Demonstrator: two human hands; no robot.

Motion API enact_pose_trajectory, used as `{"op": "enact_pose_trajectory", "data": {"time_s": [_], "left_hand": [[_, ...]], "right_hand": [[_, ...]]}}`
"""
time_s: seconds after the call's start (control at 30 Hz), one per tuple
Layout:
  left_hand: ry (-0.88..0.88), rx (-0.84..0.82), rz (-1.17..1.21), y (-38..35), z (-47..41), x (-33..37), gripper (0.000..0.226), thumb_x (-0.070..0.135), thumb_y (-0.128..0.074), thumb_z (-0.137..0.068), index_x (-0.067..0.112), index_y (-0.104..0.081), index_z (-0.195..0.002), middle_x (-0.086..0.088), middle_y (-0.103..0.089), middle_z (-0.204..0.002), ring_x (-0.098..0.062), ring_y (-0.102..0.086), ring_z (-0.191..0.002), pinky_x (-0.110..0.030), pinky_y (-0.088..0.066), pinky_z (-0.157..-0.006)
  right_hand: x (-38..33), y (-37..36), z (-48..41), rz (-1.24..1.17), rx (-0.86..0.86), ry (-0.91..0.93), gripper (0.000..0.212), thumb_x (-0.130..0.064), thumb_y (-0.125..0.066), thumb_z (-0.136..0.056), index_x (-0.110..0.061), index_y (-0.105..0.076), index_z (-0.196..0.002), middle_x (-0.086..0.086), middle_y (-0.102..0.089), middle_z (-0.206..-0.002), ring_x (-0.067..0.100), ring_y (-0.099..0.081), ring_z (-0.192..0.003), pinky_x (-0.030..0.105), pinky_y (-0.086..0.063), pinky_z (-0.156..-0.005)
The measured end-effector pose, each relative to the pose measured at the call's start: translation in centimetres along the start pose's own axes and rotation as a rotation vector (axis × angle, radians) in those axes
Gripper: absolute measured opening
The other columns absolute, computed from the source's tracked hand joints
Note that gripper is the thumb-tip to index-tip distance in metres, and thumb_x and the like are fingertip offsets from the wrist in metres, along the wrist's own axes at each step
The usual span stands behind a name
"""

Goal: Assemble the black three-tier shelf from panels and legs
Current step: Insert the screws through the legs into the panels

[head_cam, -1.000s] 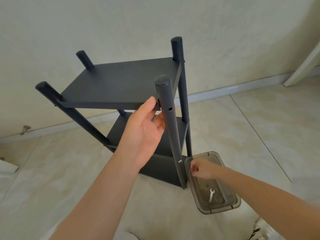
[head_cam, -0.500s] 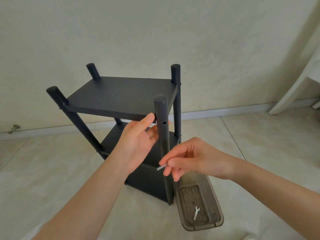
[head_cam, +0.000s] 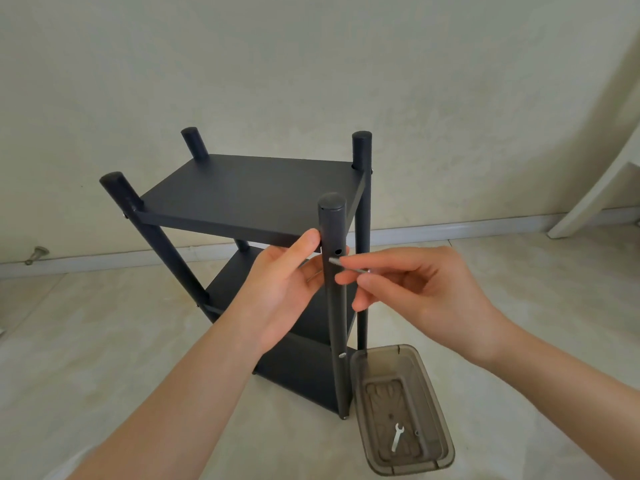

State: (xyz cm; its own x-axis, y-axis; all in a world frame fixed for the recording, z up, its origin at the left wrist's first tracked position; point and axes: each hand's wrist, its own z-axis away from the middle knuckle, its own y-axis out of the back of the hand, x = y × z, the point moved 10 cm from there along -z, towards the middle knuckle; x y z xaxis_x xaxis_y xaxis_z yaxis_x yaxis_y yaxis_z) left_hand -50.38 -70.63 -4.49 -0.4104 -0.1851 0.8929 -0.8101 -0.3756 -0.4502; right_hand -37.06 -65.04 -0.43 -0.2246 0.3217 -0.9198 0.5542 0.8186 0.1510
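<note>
In the head view, the black shelf [head_cam: 252, 192] is seen standing upright on the tiled floor [head_cam: 104, 341] near the wall, with three tiers already mounted between four legs. The near right leg [head_cam: 334, 289] is steadied by the left hand [head_cam: 287, 289], whose fingers are curled loosely behind the post while the thumb is pressed against the front edge of the top panel [head_cam: 242, 188]. A thin silver screw [head_cam: 348, 266] is pinched between the thumb and forefinger of the right hand [head_cam: 415, 289], the other fingers being held half spread. The tip of the screw is held just below and beside an open hole [head_cam: 338, 252] in the leg, apart from it and not yet entered. A smoky plastic tray [head_cam: 440, 427] is set on the floor just beside the foot of that leg, and a small wrench [head_cam: 397, 441] is seen lying in it. The step in hand is judged to be the fixing of the top panel to this leg. For it to be done well, the screw should be raised slightly and brought level with the hole, then pushed in straight rather than at a slant, while the panel is kept pressed firmly against the leg so that the holes stay lined up. Whether the panel's own hole is aligned behind the post cannot be told.
</note>
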Motion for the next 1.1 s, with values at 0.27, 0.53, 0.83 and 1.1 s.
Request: {"op": "enact_pose_trajectory", "data": {"time_s": [0.27,0.53,0.83,1.1], "left_hand": [[-0.001,0.034,-0.034,0.2,-0.1,-0.2,0.038,0.039,-0.075,-0.077,0.014,-0.076,-0.105,-0.011,-0.074,-0.109,-0.025,-0.071,-0.108,-0.028,-0.058,-0.085],[-0.007,0.02,-0.022,0.3,-0.3,-0.2,0.036,0.038,-0.075,-0.078,0.014,-0.076,-0.105,-0.013,-0.074,-0.111,-0.027,-0.071,-0.108,-0.029,-0.057,-0.085],[-0.017,-0.016,-0.022,-0.1,-0.4,-0.2,0.029,0.042,-0.074,-0.078,0.023,-0.081,-0.099,-0.007,-0.076,-0.108,-0.021,-0.072,-0.103,-0.028,-0.057,-0.084],[-0.036,-0.037,-0.034,0.0,-0.5,0.0,0.034,0.046,-0.083,-0.077,0.021,-0.08,-0.099,-0.005,-0.075,-0.112,-0.019,-0.072,-0.104,-0.028,-0.056,-0.082]], "right_hand": [[-2.0,0.5,0.8,0.268,0.151,0.184,0.022,-0.005,-0.074,-0.084,-0.017,-0.076,-0.103,-0.005,-0.076,-0.078,0.005,-0.073,-0.072,0.02,-0.058,-0.074],[-2.2,0.9,0.9,0.289,0.195,0.165,0.022,-0.011,-0.075,-0.084,-0.021,-0.075,-0.103,-0.008,-0.075,-0.075,0.004,-0.072,-0.072,0.02,-0.058,-0.073],[0.0,0.1,-0.4,0.062,0.238,-0.024,0.017,-0.009,-0.079,-0.082,-0.02,-0.066,-0.084,-0.007,-0.074,-0.074,0.009,-0.073,-0.065,0.012,-0.053,-0.066],[-0.6,-0.4,-1.1,0.105,0.259,0.016,0.018,-0.014,-0.077,-0.084,-0.026,-0.065,-0.08,-0.008,-0.073,-0.075,0.007,-0.072,-0.066,0.013,-0.054,-0.067]]}}
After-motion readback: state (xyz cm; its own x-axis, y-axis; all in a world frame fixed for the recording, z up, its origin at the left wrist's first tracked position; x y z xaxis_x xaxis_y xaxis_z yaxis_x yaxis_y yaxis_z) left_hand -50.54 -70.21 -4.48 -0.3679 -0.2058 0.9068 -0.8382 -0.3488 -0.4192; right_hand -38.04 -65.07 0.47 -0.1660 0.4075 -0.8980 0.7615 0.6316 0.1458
